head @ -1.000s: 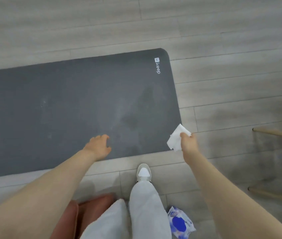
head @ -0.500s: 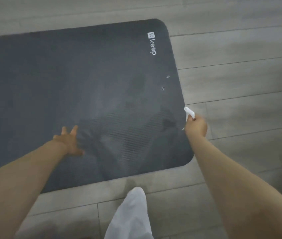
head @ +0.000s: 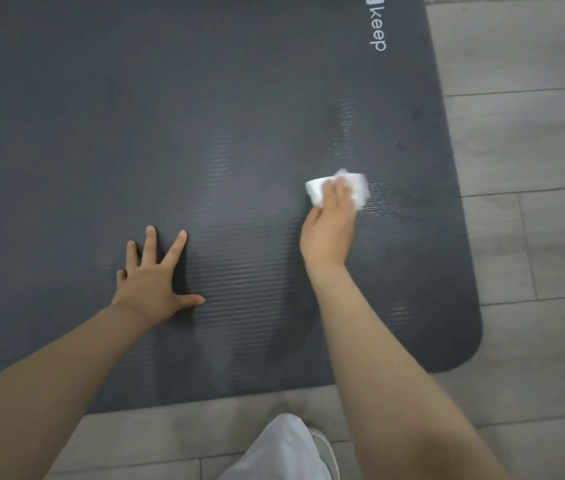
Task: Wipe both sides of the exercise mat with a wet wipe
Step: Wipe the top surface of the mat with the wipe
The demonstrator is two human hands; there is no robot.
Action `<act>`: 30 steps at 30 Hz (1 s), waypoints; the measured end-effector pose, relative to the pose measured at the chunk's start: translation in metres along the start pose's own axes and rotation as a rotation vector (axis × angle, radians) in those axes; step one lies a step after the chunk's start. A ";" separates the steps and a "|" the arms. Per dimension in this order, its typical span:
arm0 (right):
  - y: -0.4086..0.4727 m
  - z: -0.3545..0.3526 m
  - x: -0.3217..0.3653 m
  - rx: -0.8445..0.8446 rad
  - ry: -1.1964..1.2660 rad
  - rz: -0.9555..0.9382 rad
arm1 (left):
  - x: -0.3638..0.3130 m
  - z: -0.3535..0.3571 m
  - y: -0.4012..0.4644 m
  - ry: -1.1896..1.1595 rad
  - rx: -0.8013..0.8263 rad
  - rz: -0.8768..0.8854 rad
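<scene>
Head view: a dark grey exercise mat [head: 135, 116] lies flat on a pale wood-plank floor [head: 533, 237] and fills most of the picture. Its rounded near-right corner shows at the right, and its near edge runs across the lower part of the picture. White lettering reading "keep" [head: 377, 27] sits near the mat's far right corner. The surface is ribbed in fine lines.

The left hand [head: 154, 282] lies palm down on the mat, left of centre and towards the near edge. Its grip is wide open: fingers straight and spread, thumb out to the right, flat against the mat and holding nothing.

The right hand [head: 329, 226] is further right and a little farther away, also on the mat. Its fingers press a white wet wipe [head: 319, 190] down onto the mat; the wipe is bunched and sticks out past the fingertips on the far side and on both sides. Whether the thumb curls round the wipe cannot be told, as the back of the hand hides it. Just right of the wipe a patch of the mat glistens wet [head: 381, 199], and a fainter shiny streak runs farther away above it.

At the near edge of the picture, on the floor, a leg in light trousers [head: 274, 452] and part of a pale shoe [head: 326, 452] show between the two forearms.
</scene>
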State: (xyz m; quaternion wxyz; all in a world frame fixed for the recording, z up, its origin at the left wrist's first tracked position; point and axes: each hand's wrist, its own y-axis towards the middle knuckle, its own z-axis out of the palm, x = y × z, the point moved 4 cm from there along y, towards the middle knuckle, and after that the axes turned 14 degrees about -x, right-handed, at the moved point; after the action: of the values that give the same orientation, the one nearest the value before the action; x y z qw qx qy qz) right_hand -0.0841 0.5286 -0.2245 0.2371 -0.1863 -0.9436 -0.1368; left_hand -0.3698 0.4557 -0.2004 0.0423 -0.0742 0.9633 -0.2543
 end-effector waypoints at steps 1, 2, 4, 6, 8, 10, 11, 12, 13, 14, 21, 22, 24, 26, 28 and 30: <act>-0.029 0.014 0.031 0.159 0.073 -0.287 | 0.002 0.000 0.000 -0.007 -0.001 0.000; -0.061 0.024 0.054 0.357 0.101 -0.611 | 0.003 0.000 0.000 -0.014 0.001 -0.003; -0.082 0.027 0.053 0.596 0.135 -1.054 | 0.002 0.000 0.001 -0.027 0.007 -0.010; -0.038 0.005 0.035 0.422 0.245 -1.036 | 0.001 -0.001 0.002 -0.031 0.021 -0.011; 0.028 -0.029 -0.011 0.212 0.140 -0.686 | 0.000 -0.002 0.001 -0.031 0.032 -0.008; 0.076 -0.063 -0.083 0.164 -0.105 -0.269 | 0.000 -0.003 0.000 -0.029 0.029 -0.009; 0.087 -0.079 -0.108 0.132 -0.168 -0.130 | 0.000 -0.002 -0.001 -0.023 0.025 -0.012; 0.092 -0.085 -0.120 0.121 -0.178 -0.038 | 0.000 -0.002 -0.001 -0.015 0.019 -0.013; 0.094 -0.082 -0.124 0.063 -0.144 0.043 | -0.001 -0.001 -0.001 -0.011 0.011 -0.010; 0.091 -0.071 -0.115 -0.003 -0.080 0.136 | -0.002 -0.001 0.000 -0.011 0.007 -0.008; -0.099 0.047 0.122 0.424 0.235 -0.723 | 0.001 0.000 0.002 -0.057 0.041 -0.008; -0.107 0.046 0.119 0.551 0.247 -0.854 | 0.002 0.000 0.003 -0.068 0.034 -0.001; -0.077 0.034 0.076 0.519 0.300 -0.913 | 0.003 0.000 0.001 -0.068 0.018 0.011; -0.022 0.005 0.013 0.345 0.240 -0.771 | 0.003 0.000 -0.001 -0.067 0.000 0.025; 0.036 -0.043 -0.071 0.139 0.069 -0.318 | 0.006 -0.001 -0.001 -0.072 -0.016 0.044; 0.061 -0.092 -0.141 -0.020 0.018 0.183 | 0.012 0.000 -0.001 -0.106 -0.018 0.054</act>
State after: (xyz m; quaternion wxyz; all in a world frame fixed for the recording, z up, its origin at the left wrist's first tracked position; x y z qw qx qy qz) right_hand 0.0930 0.5107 -0.2056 0.2554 -0.2730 -0.9190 -0.1256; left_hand -0.3817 0.4532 -0.2000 0.0992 -0.0619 0.9637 -0.2401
